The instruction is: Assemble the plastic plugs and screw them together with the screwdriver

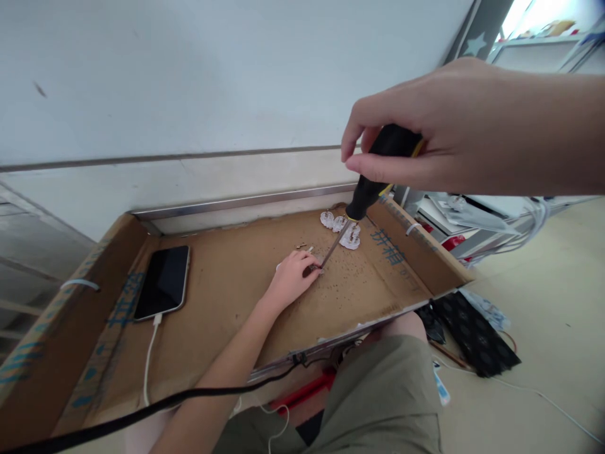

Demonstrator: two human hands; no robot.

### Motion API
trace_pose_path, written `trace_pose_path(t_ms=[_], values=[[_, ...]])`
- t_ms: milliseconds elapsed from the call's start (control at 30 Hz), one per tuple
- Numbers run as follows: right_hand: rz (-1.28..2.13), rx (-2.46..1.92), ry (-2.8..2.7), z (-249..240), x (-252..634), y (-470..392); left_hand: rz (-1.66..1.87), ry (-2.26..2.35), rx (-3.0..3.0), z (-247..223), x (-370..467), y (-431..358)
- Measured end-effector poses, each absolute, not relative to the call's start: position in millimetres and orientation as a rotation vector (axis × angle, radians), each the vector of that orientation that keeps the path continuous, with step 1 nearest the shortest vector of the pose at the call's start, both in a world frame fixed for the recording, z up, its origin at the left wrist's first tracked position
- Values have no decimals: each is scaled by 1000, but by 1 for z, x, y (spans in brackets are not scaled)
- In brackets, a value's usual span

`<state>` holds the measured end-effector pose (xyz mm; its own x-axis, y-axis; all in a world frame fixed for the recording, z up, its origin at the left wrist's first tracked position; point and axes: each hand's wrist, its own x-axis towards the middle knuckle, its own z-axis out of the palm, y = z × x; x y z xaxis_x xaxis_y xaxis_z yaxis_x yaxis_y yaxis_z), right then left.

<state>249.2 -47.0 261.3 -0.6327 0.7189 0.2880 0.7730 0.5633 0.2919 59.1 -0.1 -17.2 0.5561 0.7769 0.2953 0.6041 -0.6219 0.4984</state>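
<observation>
My right hand (406, 135) is wrapped round the black and yellow handle of a screwdriver (363, 200), held high at the right. The metal shaft slants down and left to my left hand (297, 274). My left hand rests low over the cardboard, its fingers closed on a small part (312, 269) at the screwdriver's tip; what the part is cannot be made out. Several clear plastic pieces (350, 235) lie behind and right of the tip. Tiny dark bits are scattered around it, and small metal pieces (301, 246) lie just beyond my left fingers.
A cardboard-lined tray (212, 340) with raised sides spans the front. At its left a phone (163, 282) lies with a white cable (150, 359) plugged in. A black strap (189, 394) crosses the near left. Behind stands a pale wall (189, 82); cables and bags are at the right.
</observation>
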Motion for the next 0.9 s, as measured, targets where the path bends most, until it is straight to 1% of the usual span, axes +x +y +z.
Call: trace_pose_path(t_ms=[167,300,400,533,633,767,900], values=[[-453,-1252,-2716,267,253,-47,710,1123,2460,-18,59,1],[-592,-1302,-2731,269,254,-46,721,1128,2466,-19,59,1],[-524,-1247,-2770,269,254,-45,721,1128,2474,-20,59,1],[-557,-1317,-2768,269,254,-43,727,1121,2477,-21,58,1],[-496,-1284,-2777,269,254,-42,722,1126,2484,-20,58,1],[-617,-1187,-2747,270,257,-41,712,1137,2486,-19,59,1],[-600,-1182,-2721,272,261,-40,715,1132,2481,-18,58,1]])
